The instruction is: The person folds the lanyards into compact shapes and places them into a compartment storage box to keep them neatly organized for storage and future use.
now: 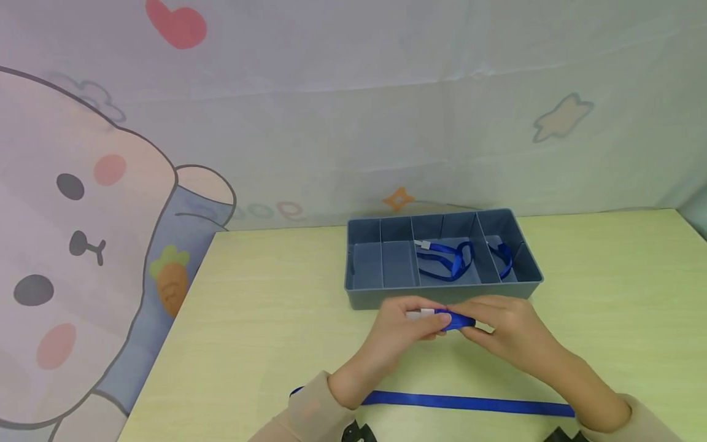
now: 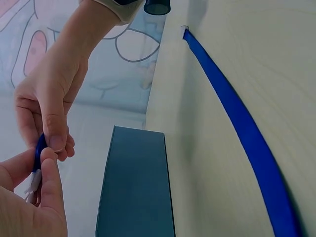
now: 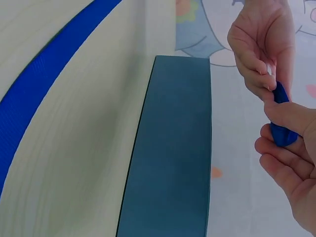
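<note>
In front of the compartment box, both hands hold a small folded blue lanyard (image 1: 461,321) with a white end piece (image 1: 427,312). My left hand (image 1: 399,328) grips it around the white end, its thumb lying across the blue band. At the other end, the thumb and fingers of my right hand (image 1: 509,331) pinch the blue fold; in the right wrist view the blue bundle (image 3: 283,135) shows between them. Nearer to me, another blue lanyard (image 1: 464,402) lies stretched flat across the table, passing under both forearms, which hide parts of it.
Behind the hands stands a grey-blue divided box (image 1: 442,296). A blue lanyard with a white clip (image 1: 457,265) lies in its wide compartment, and a blue band (image 1: 505,260) in the rightmost section. The pale table (image 1: 248,319) meets a printed cloth (image 1: 331,123) at the back.
</note>
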Available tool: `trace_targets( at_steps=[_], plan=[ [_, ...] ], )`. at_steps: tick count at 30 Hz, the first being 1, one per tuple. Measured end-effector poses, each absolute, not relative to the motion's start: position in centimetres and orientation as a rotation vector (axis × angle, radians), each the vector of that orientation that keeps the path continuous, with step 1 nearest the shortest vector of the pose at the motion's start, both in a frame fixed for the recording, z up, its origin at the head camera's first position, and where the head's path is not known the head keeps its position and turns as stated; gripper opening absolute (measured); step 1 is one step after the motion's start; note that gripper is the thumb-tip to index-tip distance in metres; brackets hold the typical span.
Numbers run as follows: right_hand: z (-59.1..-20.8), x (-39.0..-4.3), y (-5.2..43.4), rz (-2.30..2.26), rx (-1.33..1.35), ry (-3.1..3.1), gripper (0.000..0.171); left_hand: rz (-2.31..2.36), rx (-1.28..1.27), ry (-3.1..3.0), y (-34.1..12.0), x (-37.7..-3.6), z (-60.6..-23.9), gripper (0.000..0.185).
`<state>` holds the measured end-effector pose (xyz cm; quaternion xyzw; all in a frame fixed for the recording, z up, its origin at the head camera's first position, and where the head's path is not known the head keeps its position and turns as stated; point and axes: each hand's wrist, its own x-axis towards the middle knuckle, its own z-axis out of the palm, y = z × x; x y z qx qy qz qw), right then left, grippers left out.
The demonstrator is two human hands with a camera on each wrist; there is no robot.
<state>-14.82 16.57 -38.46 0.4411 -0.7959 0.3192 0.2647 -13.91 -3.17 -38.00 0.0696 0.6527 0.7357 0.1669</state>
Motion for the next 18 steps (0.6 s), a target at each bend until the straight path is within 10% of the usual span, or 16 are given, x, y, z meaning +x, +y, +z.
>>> trace_targets(
  at_steps=[18],
  plan=[
    [-38.2,-14.5,15.5,0.83,1.126,-2.137,0.048,2.068,0.18,1.927,-2.8,-14.0,-38.6,0.018]
  ],
)
